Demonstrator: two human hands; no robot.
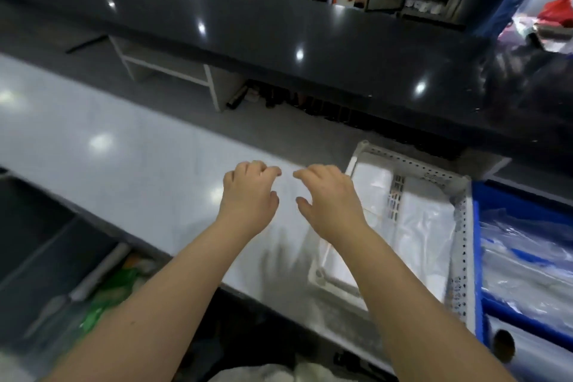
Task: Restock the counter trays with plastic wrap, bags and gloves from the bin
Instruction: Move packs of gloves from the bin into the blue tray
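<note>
My left hand [248,195] and my right hand [328,198] hover side by side over the white counter [124,146], fingers curled and apart, nothing clearly in either; their shadows fall on the counter below. Just right of my right hand sits a white perforated tray [403,155] holding flat clear plastic bags [428,226]. Against the tray's right side stands the blue bin [477,257], filled with clear plastic packs [527,260]. A roll of plastic wrap [508,350] with a dark core lies at the bottom right.
A raised black glossy ledge [279,25] runs along the back of the counter. Below the counter's near edge at the left, a lower shelf holds a long roll [102,270] and a green bag [117,285]. The picture is blurred.
</note>
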